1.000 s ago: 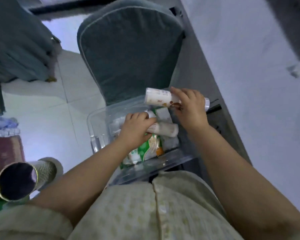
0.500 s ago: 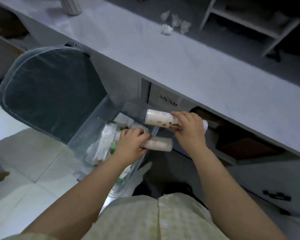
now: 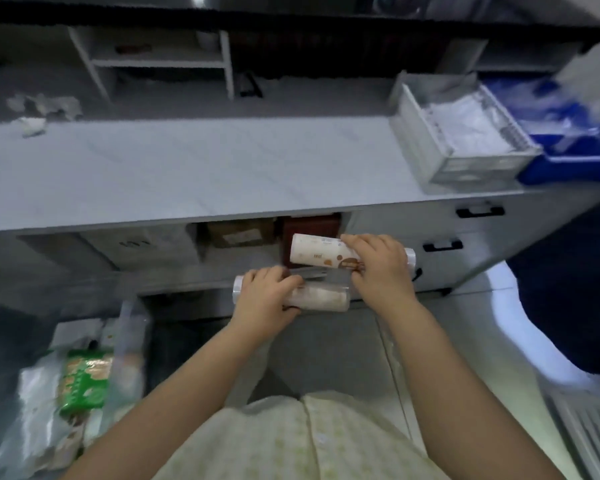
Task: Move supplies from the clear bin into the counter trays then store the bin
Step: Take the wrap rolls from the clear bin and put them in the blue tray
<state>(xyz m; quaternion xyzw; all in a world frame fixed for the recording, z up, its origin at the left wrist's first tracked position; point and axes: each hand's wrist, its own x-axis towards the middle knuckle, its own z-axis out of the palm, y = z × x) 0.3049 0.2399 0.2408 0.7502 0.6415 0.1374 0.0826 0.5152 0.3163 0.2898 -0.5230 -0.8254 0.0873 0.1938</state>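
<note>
Below the front edge of the pale surface (image 3: 222, 168), you are gripping a lower tube (image 3: 323, 298) in your left hand (image 3: 267, 299) and an upper tube (image 3: 317, 252) in your right hand (image 3: 381, 268), both out of the clear bin (image 3: 132, 323) at lower left. Packets (image 3: 85, 379) are lying inside it, so unloading is looking far from done, with the white tray (image 3: 414, 143) and blue tray (image 3: 568, 168) sitting well apart to the right.

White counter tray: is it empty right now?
No, the white tray on the counter already holds white packets.
</note>
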